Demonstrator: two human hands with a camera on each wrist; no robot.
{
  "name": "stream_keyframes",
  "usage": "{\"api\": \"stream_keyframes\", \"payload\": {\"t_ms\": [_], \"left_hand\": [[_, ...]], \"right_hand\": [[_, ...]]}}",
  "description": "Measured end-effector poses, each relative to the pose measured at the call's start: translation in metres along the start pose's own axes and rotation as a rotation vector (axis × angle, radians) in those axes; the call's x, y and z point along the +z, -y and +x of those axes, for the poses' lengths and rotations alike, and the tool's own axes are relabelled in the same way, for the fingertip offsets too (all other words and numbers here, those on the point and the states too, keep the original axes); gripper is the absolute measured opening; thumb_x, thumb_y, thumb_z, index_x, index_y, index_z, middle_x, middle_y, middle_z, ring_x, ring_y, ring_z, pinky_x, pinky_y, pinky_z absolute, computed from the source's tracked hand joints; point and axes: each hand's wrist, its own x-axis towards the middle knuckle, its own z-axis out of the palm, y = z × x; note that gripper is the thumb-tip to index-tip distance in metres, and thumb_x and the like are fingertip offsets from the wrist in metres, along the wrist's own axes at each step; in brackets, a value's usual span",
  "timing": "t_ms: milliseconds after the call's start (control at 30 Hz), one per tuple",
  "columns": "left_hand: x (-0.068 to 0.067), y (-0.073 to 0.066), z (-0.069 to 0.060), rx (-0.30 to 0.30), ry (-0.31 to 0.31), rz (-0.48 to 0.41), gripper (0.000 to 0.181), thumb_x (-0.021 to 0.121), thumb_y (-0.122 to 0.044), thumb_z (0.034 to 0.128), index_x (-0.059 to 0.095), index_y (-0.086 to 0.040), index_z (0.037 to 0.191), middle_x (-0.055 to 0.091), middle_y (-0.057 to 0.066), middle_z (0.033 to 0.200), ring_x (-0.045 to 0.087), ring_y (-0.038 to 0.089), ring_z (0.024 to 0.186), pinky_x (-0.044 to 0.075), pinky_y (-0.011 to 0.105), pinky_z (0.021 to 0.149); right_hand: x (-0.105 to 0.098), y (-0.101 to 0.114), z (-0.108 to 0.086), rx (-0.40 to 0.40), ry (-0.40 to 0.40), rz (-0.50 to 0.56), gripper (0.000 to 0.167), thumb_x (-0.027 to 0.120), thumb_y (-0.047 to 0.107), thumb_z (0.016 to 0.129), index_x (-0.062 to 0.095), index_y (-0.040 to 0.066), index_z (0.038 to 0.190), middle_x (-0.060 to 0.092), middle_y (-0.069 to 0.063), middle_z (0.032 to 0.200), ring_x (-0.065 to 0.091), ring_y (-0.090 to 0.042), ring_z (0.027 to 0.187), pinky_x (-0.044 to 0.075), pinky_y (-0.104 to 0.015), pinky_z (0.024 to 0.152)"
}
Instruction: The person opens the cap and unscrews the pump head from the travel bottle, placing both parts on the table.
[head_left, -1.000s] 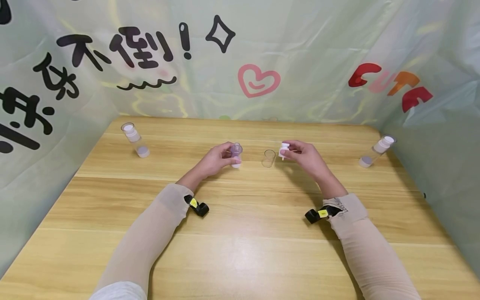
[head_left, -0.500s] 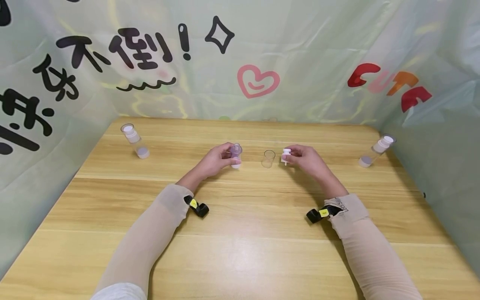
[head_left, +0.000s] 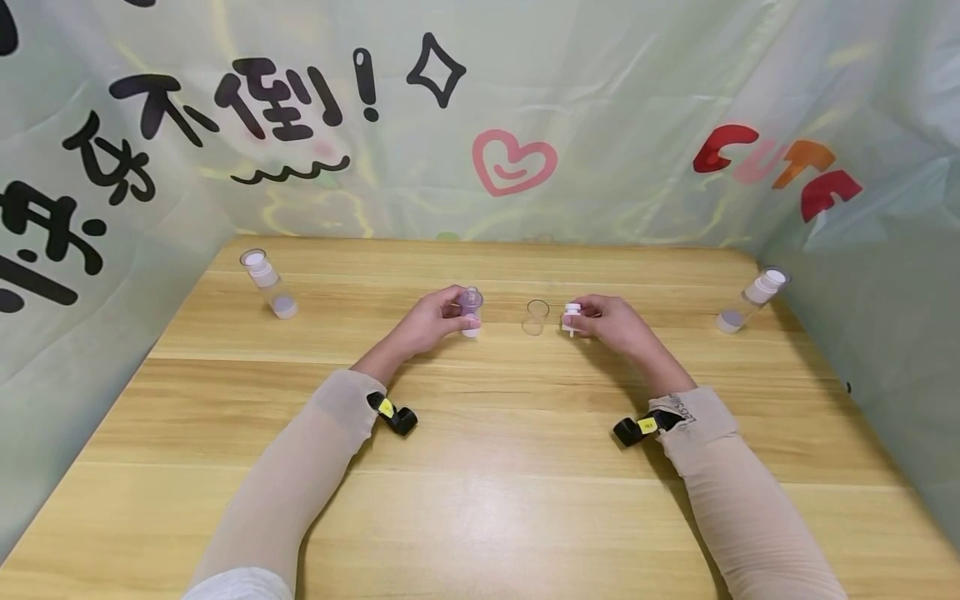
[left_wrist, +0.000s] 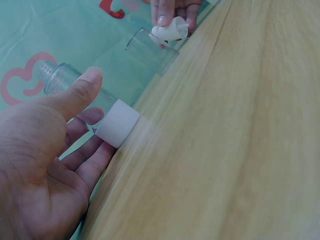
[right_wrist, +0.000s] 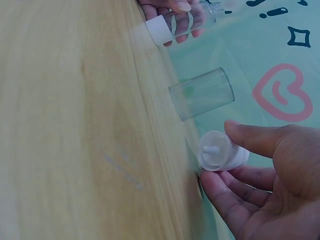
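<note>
My left hand (head_left: 431, 321) grips a small clear bottle (head_left: 470, 303) with a threaded neck and a white base (left_wrist: 118, 123), upright on the table. Between thumb and fingers, my right hand (head_left: 617, 323) pinches a white pump top (head_left: 572, 319); its hollow underside and short stem show in the right wrist view. A clear cylindrical cover (head_left: 535, 318) stands between the two hands, nearer the right one, and neither hand touches it.
On the wooden table (head_left: 480, 467), a bottle with a white top (head_left: 270, 285) stands at the back left and a similar bottle (head_left: 752, 301) at the back right. A printed cloth (head_left: 600, 100) hangs behind and along the sides.
My right hand has moved slightly down and toward the near side with the pump top, mostly in the first half second. The left hand keeps its hold on the bottle.
</note>
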Motion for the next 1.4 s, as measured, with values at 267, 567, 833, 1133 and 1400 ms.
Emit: {"api": "stream_keyframes", "payload": {"t_ms": [267, 567, 833, 1133, 1400], "left_hand": [[0.0, 0.0, -0.001, -0.001, -0.001, -0.005, 0.042, 0.072, -0.026, 0.0901, 0.058, -0.011, 0.127, 0.062, 0.007, 0.119, 0.061, 0.025, 0.112, 0.053, 0.035, 0.092], [0.0, 0.0, -0.001, 0.006, 0.003, -0.004, 0.043, 0.072, -0.027, 0.0903, 0.058, -0.011, 0.127, 0.062, 0.006, 0.118, 0.061, 0.024, 0.111, 0.053, 0.035, 0.091], [0.001, -0.002, -0.002, 0.004, 0.0, -0.019, 0.04, 0.072, -0.025, 0.0904, 0.059, -0.011, 0.126, 0.062, 0.006, 0.117, 0.061, 0.024, 0.11, 0.054, 0.035, 0.09], [0.0, -0.003, -0.003, -0.006, -0.004, -0.03, 0.042, 0.073, -0.023, 0.0896, 0.059, -0.01, 0.126, 0.062, 0.009, 0.118, 0.062, 0.025, 0.109, 0.054, 0.036, 0.089], [0.0, -0.003, -0.002, -0.008, -0.005, -0.016, 0.041, 0.072, -0.025, 0.0897, 0.059, -0.011, 0.126, 0.062, 0.007, 0.118, 0.061, 0.025, 0.11, 0.053, 0.037, 0.091]], "right_hand": [[0.003, 0.0, 0.0, 0.019, 0.013, 0.048, 0.058, 0.068, 0.023, 0.095, 0.044, -0.008, 0.139, 0.058, -0.027, 0.121, 0.065, -0.033, 0.097, 0.055, -0.04, 0.087], [0.003, -0.002, -0.001, 0.031, -0.003, -0.024, 0.056, 0.065, 0.027, 0.097, 0.047, -0.009, 0.136, 0.059, -0.023, 0.114, 0.065, -0.03, 0.091, 0.055, -0.039, 0.082], [-0.001, -0.004, -0.003, 0.047, 0.022, -0.067, 0.059, 0.063, 0.035, 0.097, 0.049, -0.008, 0.136, 0.062, -0.021, 0.114, 0.065, -0.027, 0.091, 0.053, -0.041, 0.085], [-0.007, -0.006, -0.005, 0.049, 0.043, -0.017, 0.055, 0.064, 0.031, 0.097, 0.051, -0.008, 0.134, 0.062, -0.022, 0.115, 0.065, -0.029, 0.092, 0.054, -0.04, 0.084], [-0.008, -0.007, -0.004, 0.081, 0.04, -0.018, 0.057, 0.063, 0.034, 0.097, 0.05, -0.006, 0.135, 0.062, -0.02, 0.115, 0.065, -0.025, 0.088, 0.053, -0.037, 0.082]]}}
